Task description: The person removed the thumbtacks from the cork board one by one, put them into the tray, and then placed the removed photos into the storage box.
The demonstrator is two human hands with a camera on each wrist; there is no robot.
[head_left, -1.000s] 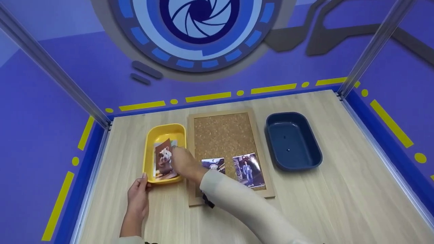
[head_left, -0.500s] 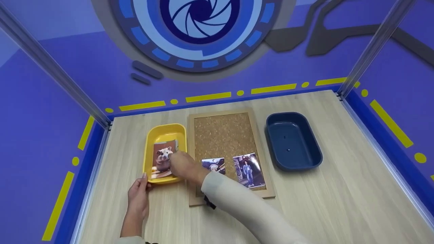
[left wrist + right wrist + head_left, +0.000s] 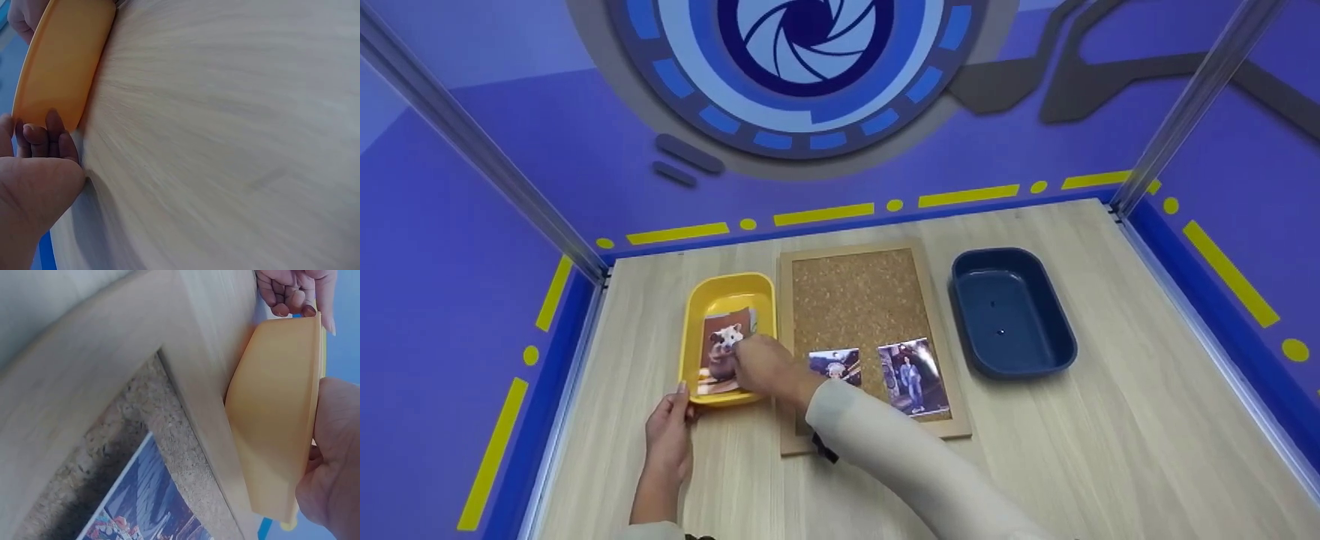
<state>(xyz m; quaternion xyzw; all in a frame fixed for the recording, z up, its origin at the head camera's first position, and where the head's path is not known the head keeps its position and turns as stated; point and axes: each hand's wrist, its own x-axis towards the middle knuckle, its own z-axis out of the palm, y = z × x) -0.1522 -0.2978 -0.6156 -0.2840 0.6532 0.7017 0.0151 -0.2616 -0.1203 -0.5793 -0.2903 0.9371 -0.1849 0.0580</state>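
Note:
A yellow tray (image 3: 690, 337) stands left of the corkboard. My left hand (image 3: 669, 431) holds its near-left corner, thumb at the rim and fingers against the outer wall, as the left wrist view shows. Inside the tray lies a hamster photo (image 3: 721, 356), with the edge of another picture showing behind its upper right corner. Reaching over the tray's right wall, my right hand (image 3: 765, 367) has curled fingers at the photo's right edge and appears to pinch it. Those fingertips are hidden behind the tray wall in the right wrist view.
A wood-framed corkboard (image 3: 851, 296) bears two photos along its lower part, a portrait photo (image 3: 913, 377) and a partly covered photo (image 3: 834, 364). Right of it stands a dark blue tray (image 3: 1012, 315). Purple walls (image 3: 840, 176) enclose the table's back and sides.
The hamster photo, raised and turned at an angle one second ago, has come down straight in the tray. My right hand moved slightly left and down with it; my left hand stays at the corner.

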